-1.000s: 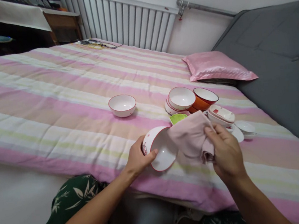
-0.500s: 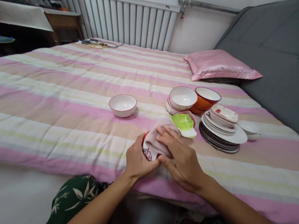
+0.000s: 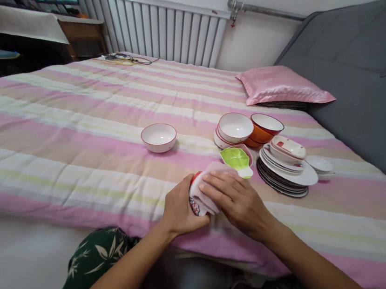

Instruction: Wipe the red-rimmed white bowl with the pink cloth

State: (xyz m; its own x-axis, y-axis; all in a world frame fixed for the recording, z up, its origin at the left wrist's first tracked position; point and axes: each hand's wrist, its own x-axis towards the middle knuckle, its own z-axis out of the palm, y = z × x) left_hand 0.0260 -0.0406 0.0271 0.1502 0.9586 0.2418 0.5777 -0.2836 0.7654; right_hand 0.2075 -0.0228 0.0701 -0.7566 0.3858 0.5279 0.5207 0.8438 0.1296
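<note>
My left hand (image 3: pixel 180 209) is wrapped round the side of a white bowl (image 3: pixel 196 207) with a red edge and a dark floral pattern. Most of this bowl is hidden behind the fingers and a pale pink cloth (image 3: pixel 201 191). My right hand (image 3: pixel 238 202) presses the cloth against the bowl with its fingers bent over it. Just beyond the right fingers lies a green leaf-shaped dish (image 3: pixel 235 159), partly over a pink dish (image 3: pixel 246 151). A white bowl with a red rim (image 3: pixel 159 138) stands by itself farther out to the left.
Stacked white bowls (image 3: pixel 235 128) and orange bowls (image 3: pixel 265 131) stand beyond the green dish. To the right are stacked plates (image 3: pixel 309 176) topped by rectangular dishes (image 3: pixel 288 148), beside small white bowls (image 3: pixel 320 166). A pink pillow (image 3: pixel 284 85) and cables (image 3: pixel 126 58) lie on the striped bed (image 3: pixel 73 145).
The bowl has tilted and shifted slightly to the right in my hands. My right hand has slid with the cloth over it, its fingers now more bent.
</note>
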